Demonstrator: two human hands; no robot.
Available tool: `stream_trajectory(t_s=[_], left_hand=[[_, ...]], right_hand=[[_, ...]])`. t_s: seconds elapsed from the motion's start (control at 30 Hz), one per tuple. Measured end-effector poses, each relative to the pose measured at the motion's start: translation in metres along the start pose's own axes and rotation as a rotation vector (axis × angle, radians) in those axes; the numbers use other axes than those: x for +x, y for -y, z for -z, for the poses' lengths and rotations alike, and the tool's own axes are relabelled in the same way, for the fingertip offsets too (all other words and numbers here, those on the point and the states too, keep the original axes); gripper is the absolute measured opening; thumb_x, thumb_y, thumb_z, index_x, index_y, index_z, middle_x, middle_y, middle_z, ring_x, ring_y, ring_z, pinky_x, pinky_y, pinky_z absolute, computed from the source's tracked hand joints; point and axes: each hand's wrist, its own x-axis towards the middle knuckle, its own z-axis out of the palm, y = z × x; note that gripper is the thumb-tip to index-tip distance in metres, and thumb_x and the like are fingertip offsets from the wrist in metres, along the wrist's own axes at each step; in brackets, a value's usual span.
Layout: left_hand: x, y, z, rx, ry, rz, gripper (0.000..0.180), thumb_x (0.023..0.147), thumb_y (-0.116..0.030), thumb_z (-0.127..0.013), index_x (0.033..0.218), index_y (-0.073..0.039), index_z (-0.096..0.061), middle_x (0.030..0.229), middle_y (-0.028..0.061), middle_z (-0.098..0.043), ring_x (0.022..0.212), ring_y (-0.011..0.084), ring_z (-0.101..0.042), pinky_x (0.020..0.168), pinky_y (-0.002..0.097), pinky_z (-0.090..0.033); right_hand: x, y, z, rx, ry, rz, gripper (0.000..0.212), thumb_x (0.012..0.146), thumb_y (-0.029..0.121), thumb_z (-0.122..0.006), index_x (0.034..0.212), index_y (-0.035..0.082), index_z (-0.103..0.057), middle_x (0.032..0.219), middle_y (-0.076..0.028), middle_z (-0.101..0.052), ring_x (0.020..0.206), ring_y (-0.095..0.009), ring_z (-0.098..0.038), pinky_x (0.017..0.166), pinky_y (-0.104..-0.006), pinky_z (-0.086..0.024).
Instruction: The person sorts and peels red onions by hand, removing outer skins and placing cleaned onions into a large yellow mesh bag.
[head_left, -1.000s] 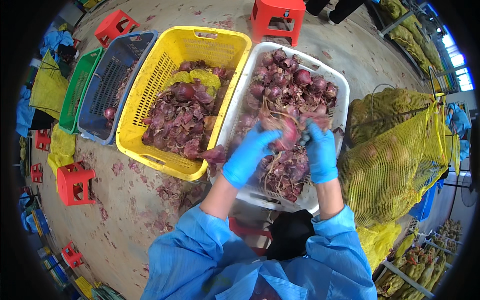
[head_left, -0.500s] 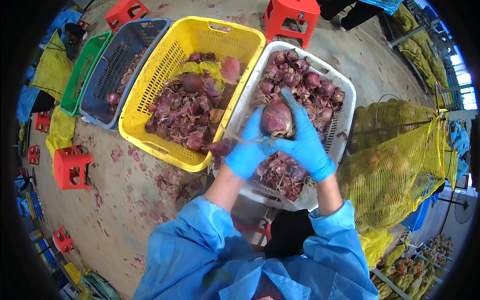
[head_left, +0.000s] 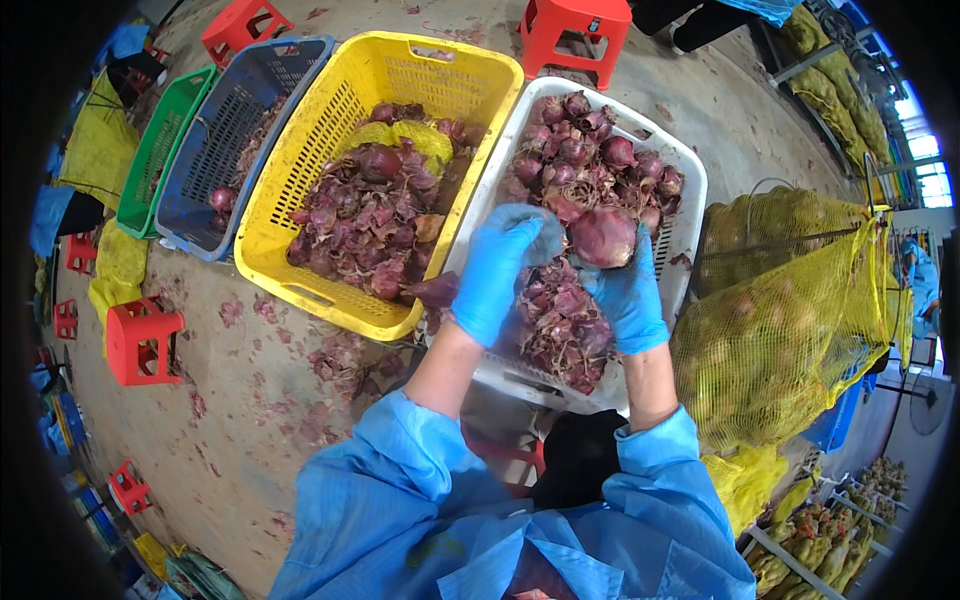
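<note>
We saw a red stool (head_left: pixel 577 14) at the top, near somebody's dark trouser legs (head_left: pixel 690 20). Another red stool (head_left: pixel 145 322) stood off to our left on the grey floor (head_left: pixel 255 440). A green basket (head_left: pixel 140 215) sat right beside a blue basket (head_left: pixel 205 155). On our right was a fat yellow net bag (head_left: pixel 775 350).

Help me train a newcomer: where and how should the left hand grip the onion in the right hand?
Probably cup the onion by its rounded upper-left side, coming from the left; the right hand sits at its lower right.
</note>
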Motion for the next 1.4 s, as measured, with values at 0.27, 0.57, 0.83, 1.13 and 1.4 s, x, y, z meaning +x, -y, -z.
stream_trajectory(t_s=[0.27,0.57,0.83,1.13,1.4], left_hand=[[-0.009,-0.015,-0.014,-0.129,0.253,0.208,0.051,0.096,-0.036,-0.059,0.138,-0.010,-0.046,0.132,0.0074,-0.053,0.119,0.0164,-0.053,0.094,0.0421,-0.051],[-0.005,0.001,-0.015,-0.010,0.034,-0.024,0.047,0.095,-0.025,-0.060,0.136,-0.005,-0.047,0.125,0.0081,-0.055,0.110,0.0148,-0.056,0.093,0.0342,-0.050],[-0.004,-0.007,-0.020,0.043,-0.016,-0.206,0.048,0.090,-0.015,-0.066,0.133,0.000,-0.048,0.118,0.0044,-0.057,0.104,0.0091,-0.056,0.091,0.0247,-0.047],[-0.008,-0.006,-0.015,-0.037,-0.064,-0.068,0.046,0.089,-0.019,-0.067,0.127,0.000,-0.050,0.115,0.0058,-0.057,0.102,0.0113,-0.057,0.087,0.0257,-0.050],[-0.002,0.001,-0.004,0.266,0.028,-0.030,0.045,0.090,-0.028,-0.066,0.127,-0.005,-0.054,0.113,0.0038,-0.062,0.099,0.0140,-0.063,0.085,0.0300,-0.054]], right_hand=[[-0.016,0.019,-0.029,-0.581,0.016,0.379,0.050,0.093,0.022,-0.064,0.137,0.003,-0.050,0.120,-0.010,-0.061,0.105,-0.013,-0.058,0.090,-0.0286,-0.049],[-0.007,-0.015,-0.037,-0.788,-0.325,0.655,0.027,0.083,0.011,-0.076,0.104,0.000,-0.063,0.085,0.002,-0.059,0.075,-0.005,-0.050,0.068,-0.0217,-0.046],[-0.004,-0.028,-0.043,-0.675,-0.203,0.610,0.013,0.085,0.006,-0.069,0.095,0.001,-0.063,0.077,0.002,-0.058,0.068,-0.003,-0.048,0.060,-0.0202,-0.043],[0.001,-0.027,-0.035,-0.737,-0.251,0.697,0.004,0.086,0.004,-0.062,0.089,0.001,-0.062,0.072,0.001,-0.060,0.066,-0.005,-0.051,0.061,-0.0230,-0.046],[0.006,-0.004,-0.006,-0.881,-0.504,0.751,0.009,0.086,0.009,-0.064,0.089,0.001,-0.060,0.071,-0.007,-0.060,0.062,-0.009,-0.050,0.058,-0.0282,-0.045]])
